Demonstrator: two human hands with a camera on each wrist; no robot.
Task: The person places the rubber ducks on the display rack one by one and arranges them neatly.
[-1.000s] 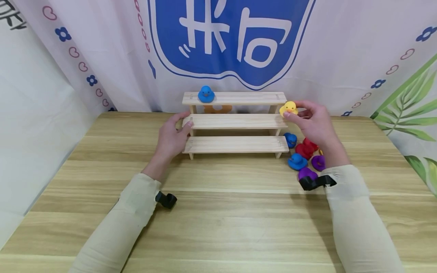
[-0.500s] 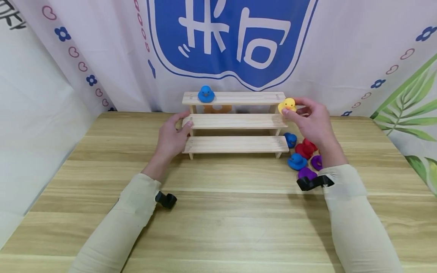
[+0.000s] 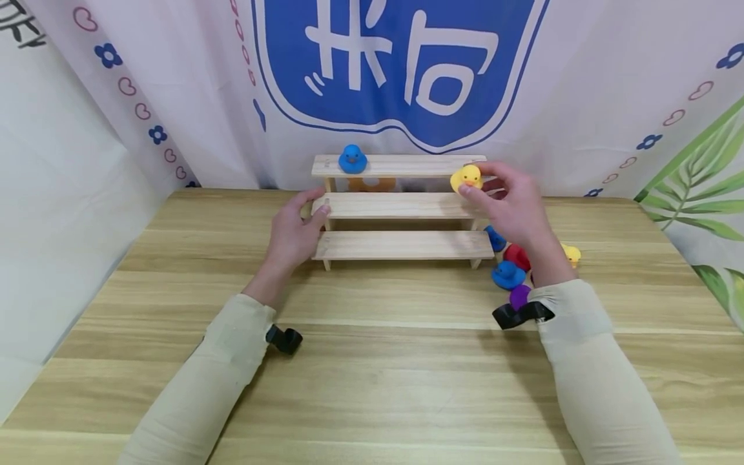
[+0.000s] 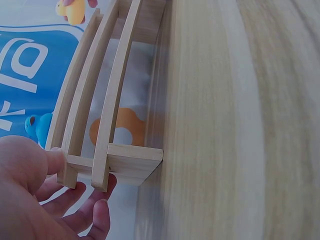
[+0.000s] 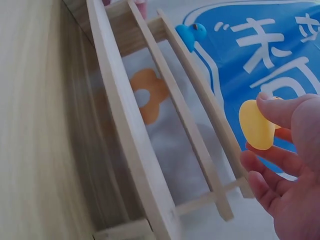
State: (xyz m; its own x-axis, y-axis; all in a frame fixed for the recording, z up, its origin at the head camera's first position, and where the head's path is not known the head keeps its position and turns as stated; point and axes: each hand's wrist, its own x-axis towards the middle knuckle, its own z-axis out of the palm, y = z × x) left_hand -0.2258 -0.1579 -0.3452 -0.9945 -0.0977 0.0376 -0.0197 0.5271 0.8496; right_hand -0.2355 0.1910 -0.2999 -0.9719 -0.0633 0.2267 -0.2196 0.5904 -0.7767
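Note:
A three-tier wooden rack (image 3: 401, 245) stands on the table against the curtain. My left hand (image 3: 295, 232) grips the left end of its middle shelf; in the left wrist view the thumb lies on top and the fingers (image 4: 82, 207) curl below. My right hand (image 3: 514, 203) pinches a yellow rubber duck (image 3: 467, 179) between thumb and fingers, in front of the top shelf's right end and above the middle shelf. The right wrist view shows this yellow duck (image 5: 257, 125) held clear of the wood. One blue rubber duck (image 3: 352, 159) sits near the left end of the top shelf.
Right of the rack lie more ducks: a blue duck (image 3: 508, 275), a red duck (image 3: 516, 257), a purple duck (image 3: 519, 296) and a yellow duck (image 3: 572, 255), partly hidden by the right forearm. A printed curtain (image 3: 197, 97) hangs behind the table.
My right hand has moved left with the yellow duck, from beside the rack's right end to over the shelves. Another yellow duck has come into sight behind the forearm. My left hand stays put.

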